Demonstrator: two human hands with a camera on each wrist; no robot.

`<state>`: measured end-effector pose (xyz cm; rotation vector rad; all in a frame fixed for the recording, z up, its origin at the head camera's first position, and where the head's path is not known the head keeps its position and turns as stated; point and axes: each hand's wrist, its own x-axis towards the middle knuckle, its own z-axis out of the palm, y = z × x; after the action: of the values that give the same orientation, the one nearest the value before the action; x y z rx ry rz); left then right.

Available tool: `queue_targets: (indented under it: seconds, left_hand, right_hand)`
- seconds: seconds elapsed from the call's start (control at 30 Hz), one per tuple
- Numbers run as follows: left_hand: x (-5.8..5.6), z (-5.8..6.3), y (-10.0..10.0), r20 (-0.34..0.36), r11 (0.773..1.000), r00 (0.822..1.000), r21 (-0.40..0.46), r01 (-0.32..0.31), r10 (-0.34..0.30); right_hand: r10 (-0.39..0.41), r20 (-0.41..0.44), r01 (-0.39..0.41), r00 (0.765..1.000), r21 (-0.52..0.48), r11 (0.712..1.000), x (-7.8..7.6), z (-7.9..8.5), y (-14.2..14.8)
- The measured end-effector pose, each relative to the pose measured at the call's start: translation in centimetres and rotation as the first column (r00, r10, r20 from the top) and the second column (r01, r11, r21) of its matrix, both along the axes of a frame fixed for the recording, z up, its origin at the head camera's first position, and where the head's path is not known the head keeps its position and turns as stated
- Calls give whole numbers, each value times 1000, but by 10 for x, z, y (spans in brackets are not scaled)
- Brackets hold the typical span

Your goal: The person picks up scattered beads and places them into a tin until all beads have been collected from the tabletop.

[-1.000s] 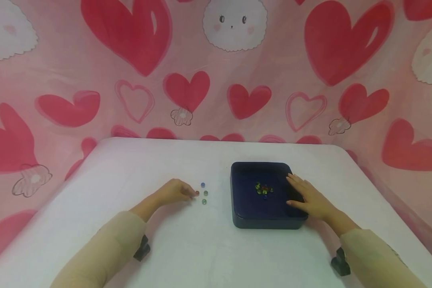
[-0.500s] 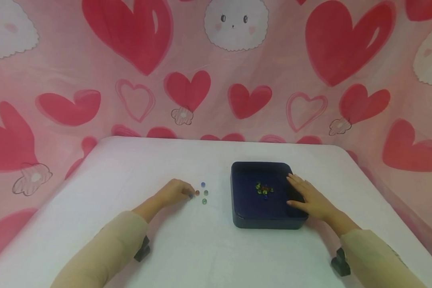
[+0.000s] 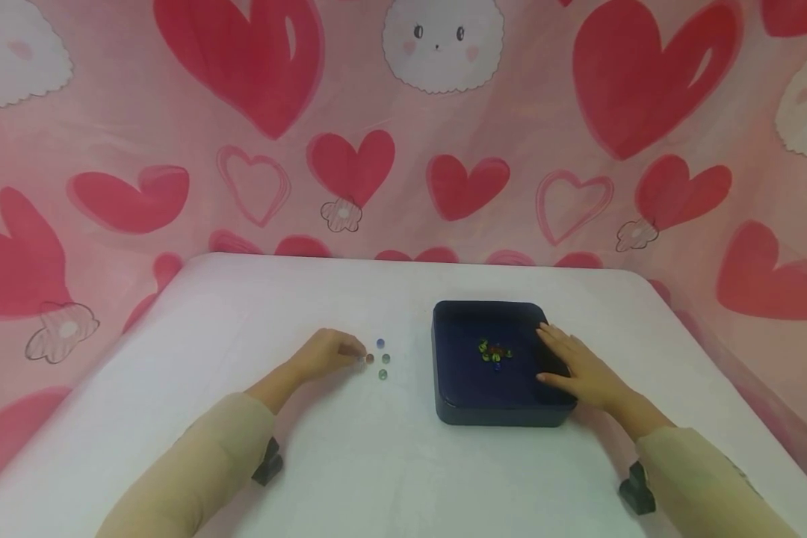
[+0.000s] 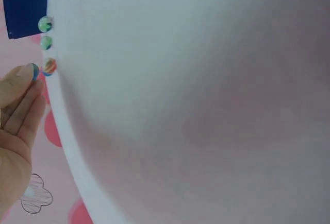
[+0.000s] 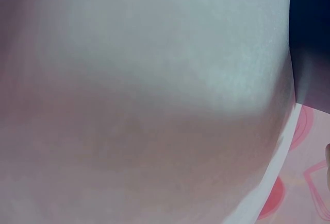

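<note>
My left hand pinches a blue marble between thumb and fingers, seen best in the left wrist view. Right beside its fingertips lies an orange-red marble. A blue marble and two greenish ones, an upper green marble and a lower green marble, sit on the table just beyond. My right hand rests on the right rim of a dark blue square box, fingers spread and nearly straight. Several yellow-green, red and blue marbles are clustered inside the box.
A white table lies under everything, with rounded far corners. Behind it hangs a pink cloth printed with hearts. A dark wrist camera sits at my left cuff, another dark camera at my right.
My left fingers have taken hold of a blue marble and shifted up slightly, beside the orange-red one. The right hand and the box have stayed put.
</note>
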<state>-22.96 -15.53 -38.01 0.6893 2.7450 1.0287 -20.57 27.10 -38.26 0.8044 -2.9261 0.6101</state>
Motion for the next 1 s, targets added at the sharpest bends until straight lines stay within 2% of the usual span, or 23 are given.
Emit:
queue_targets:
  seconds: [0.5, 0.77, 1.0]
  left_hand:
    - [-1, 12, 17, -9, 982, 991, 134, 131, -131]
    - [-5, 15, 36, -2, 976, 988, 151, 156, -157]
    - [-5, 18, 57, -50, 961, 976, 173, 215, -210]
  right_hand:
    - [-7, 13, 7, 1000, 3, 1000, 0, 2, -1]
    - [-2, 2, 2, 1000, 8, 1000, -1, 1, 0]
    - [-2, 9, 2, 1000, 3, 1000, -1, 1, 0]
